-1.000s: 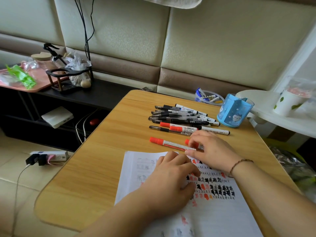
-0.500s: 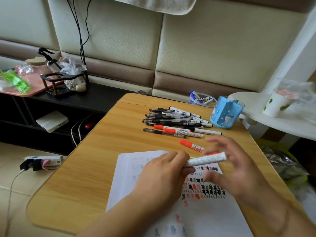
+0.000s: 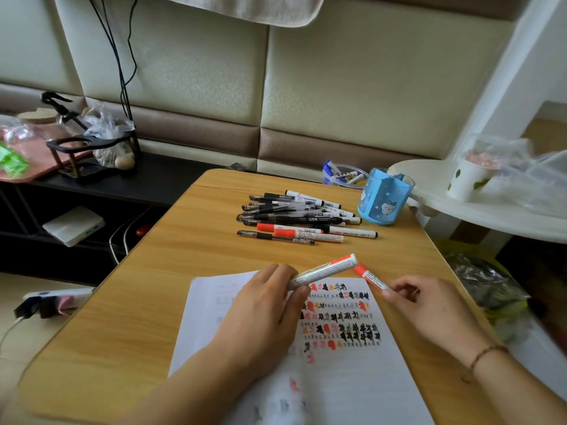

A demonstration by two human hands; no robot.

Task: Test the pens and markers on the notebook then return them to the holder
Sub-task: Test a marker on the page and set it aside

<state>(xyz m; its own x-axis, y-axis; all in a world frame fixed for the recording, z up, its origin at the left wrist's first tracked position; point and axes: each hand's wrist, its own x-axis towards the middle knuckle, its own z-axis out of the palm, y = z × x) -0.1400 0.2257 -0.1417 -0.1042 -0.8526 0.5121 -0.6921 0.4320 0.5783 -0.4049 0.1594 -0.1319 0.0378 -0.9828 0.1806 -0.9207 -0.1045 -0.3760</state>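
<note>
Holding a red marker [image 3: 325, 270] up over the notebook [image 3: 343, 372] in the left hand [image 3: 260, 314], fingers curled round its white body, red end pointing up and to the right. Pinching a second red marker [image 3: 369, 276] with the right hand [image 3: 429, 305], its red cap end lying on the tabletop [image 3: 190, 271] just past the notebook's top edge. Keeping the hands apart. Leaving a pile of pens and markers [image 3: 300, 214] lying farther back, beside the blue holder [image 3: 385, 205]. Showing red and black marks on the page.
</note>
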